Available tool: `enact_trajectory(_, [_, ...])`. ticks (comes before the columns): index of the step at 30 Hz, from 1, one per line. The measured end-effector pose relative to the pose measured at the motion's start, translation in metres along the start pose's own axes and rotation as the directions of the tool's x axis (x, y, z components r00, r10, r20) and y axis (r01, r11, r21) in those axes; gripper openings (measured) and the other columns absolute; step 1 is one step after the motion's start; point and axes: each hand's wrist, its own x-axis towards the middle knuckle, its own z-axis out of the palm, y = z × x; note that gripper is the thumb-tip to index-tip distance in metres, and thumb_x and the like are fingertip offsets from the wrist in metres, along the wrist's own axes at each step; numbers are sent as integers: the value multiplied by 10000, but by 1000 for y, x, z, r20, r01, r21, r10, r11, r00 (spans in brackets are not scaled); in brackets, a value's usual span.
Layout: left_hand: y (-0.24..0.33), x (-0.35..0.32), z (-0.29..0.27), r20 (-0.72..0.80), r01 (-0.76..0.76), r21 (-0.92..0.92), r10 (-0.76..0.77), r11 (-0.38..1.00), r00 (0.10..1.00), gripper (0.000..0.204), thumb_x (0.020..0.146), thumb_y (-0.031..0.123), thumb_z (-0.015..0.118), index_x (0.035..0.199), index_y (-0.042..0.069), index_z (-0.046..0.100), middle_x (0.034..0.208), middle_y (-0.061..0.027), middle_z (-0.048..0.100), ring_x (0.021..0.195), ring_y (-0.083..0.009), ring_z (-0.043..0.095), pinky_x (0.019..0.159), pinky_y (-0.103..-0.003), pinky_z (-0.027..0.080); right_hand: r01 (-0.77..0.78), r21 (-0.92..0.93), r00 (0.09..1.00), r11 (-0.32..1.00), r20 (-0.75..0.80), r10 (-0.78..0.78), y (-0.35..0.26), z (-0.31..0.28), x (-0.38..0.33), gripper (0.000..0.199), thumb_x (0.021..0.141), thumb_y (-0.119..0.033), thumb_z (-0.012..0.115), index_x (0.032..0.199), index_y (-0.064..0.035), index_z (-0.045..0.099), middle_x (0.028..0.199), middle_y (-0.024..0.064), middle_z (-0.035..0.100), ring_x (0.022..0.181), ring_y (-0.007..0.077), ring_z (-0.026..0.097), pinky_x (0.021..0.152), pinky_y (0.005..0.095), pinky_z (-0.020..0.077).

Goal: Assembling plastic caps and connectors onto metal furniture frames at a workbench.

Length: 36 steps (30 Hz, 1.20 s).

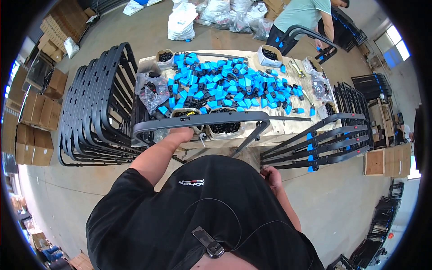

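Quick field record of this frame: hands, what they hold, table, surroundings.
left hand: gripping the dark curved frame at the table's near edge
right hand: low by the hip, closed; what it holds cannot be told
table: wooden, covered with a heap of blue plastic caps, plus containers of black small parts
left of table: stack of black frames standing on edge
right of table: frames with blue caps fitted
far side: another person handling a frame
floor: white bags, cardboard boxes
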Motion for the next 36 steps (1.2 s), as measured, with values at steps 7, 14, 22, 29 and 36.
enact_trajectory(7, [-31, 38, 0, 261, -69, 90, 43, 994, 964, 423, 924, 290, 537, 1253, 57, 664, 1288, -214, 659, 1190, -376, 630, 977, -480, 506, 1, 120, 972, 993, -234, 27, -2, -10, -5, 273, 909, -168, 579, 691, -171, 415, 608, -22, 309, 562, 145, 363, 485, 283, 310])
enact_trajectory(14, [-23, 43, -3, 290, -151, 108, 114, 983, 950, 389, 898, 197, 556, 1238, 47, 670, 1258, -227, 671, 1155, -389, 645, 950, -481, 523, -15, 24, 957, 1000, -289, 21, -10, -15, 3, 326, 922, -177, 569, 670, -181, 363, 596, -22, 286, 552, 153, 351, 484, 303, 286])
enact_trajectory(22, [-27, 46, 6, 151, -169, 88, 154, 982, 977, 364, 869, 153, 577, 1193, 28, 688, 1242, -244, 673, 1166, -425, 634, 961, -480, 530, -89, -41, 916, 995, -395, 65, -4, -19, 20, 263, 925, -159, 556, 718, -176, 394, 600, -24, 275, 558, 146, 350, 500, 309, 293])
enact_trajectory(29, [-32, 26, -5, 111, -51, 7, 50, 999, 993, 357, 865, 162, 584, 1175, 25, 695, 1243, -246, 672, 1161, -437, 634, 969, -487, 529, -92, -128, 935, 987, -351, 41, -7, -3, 25, 226, 919, -187, 582, 736, -168, 452, 610, -28, 326, 570, 143, 380, 520, 306, 309])
enact_trajectory(36, [-17, 14, -18, 146, 2, 91, -15, 996, 989, 363, 850, 179, 599, 1159, 17, 699, 1235, -239, 676, 1131, -437, 653, 945, -507, 537, -67, -294, 965, 953, -262, -13, -6, 13, 35, 214, 919, -219, 609, 753, -168, 484, 642, -22, 411, 568, 149, 419, 528, 308, 318])
